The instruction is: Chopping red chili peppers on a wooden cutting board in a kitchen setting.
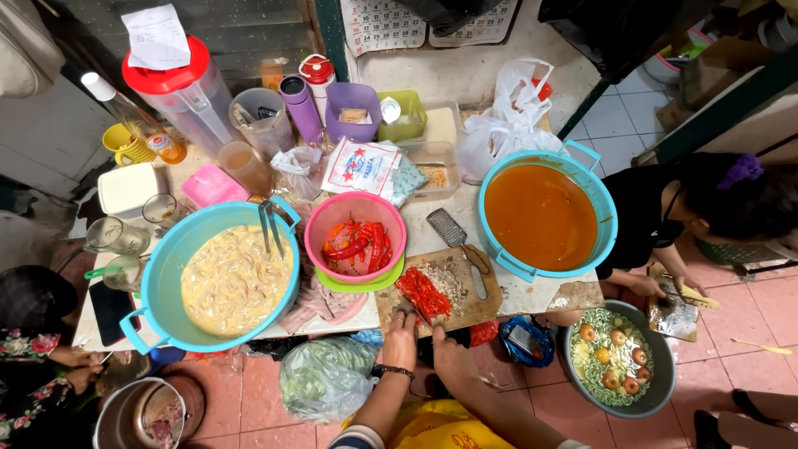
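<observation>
My left hand (401, 337), with a dark bracelet on the wrist, rests its fingers on the near edge of a wooden cutting board (482, 309), right beside a pile of chopped red chillies (423, 293). My right hand (450, 356) sits just below the board's edge with its fingers curled; whether it grips anything is hidden. Pale chopped bits (451, 279) lie next to the chillies. A pink bowl (355, 237) of whole red chillies stands behind the board.
A blue basin of creamy mix (220, 278) with tongs is at left, a blue basin of orange sauce (544, 216) at right. A metal grater (453, 229) lies between. Another person (706, 208) grates beside a grey bowl (615, 357). A bag of greens (324, 378) lies below.
</observation>
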